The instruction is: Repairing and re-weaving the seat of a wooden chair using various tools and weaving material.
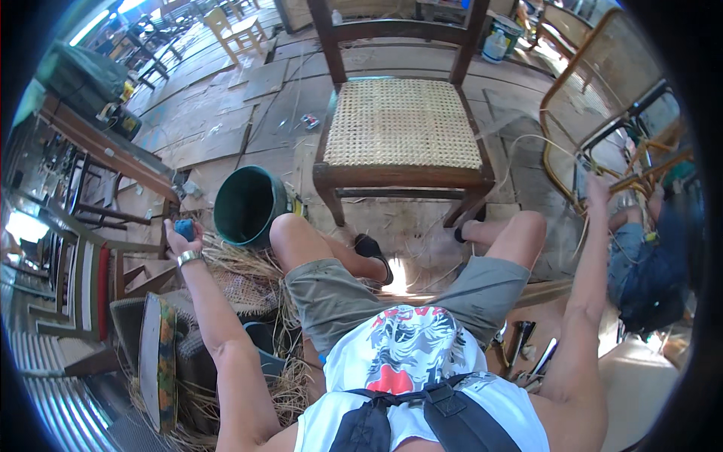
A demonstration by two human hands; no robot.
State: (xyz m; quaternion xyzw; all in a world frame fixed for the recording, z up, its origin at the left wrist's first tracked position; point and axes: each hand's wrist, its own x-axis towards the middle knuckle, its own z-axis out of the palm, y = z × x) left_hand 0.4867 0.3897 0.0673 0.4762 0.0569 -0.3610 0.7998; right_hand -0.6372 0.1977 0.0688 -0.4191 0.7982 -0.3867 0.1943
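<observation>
In front of me stands a dark wooden chair (403, 177) with a pale woven cane seat (403, 124). Out to the left, beside a dark green bucket (245, 207), my left hand (184, 239) is closed around a small blue object (184, 228) whose kind I cannot make out. Far to the right, my right hand (598, 192) is raised with its fingers together on a thin pale cane strand (536, 136). That strand arcs from near the seat's right side toward the hand, and the fingertips are slightly blurred.
Loose cane scraps (233, 260) lie around the bucket. Tools (520, 343) rest by my right hip. A bentwood cane frame (553, 154) and a seated person (648, 264) are at the right. Stacked chair parts (98, 282) crowd the left; a small wooden chair (237, 34) stands farther back.
</observation>
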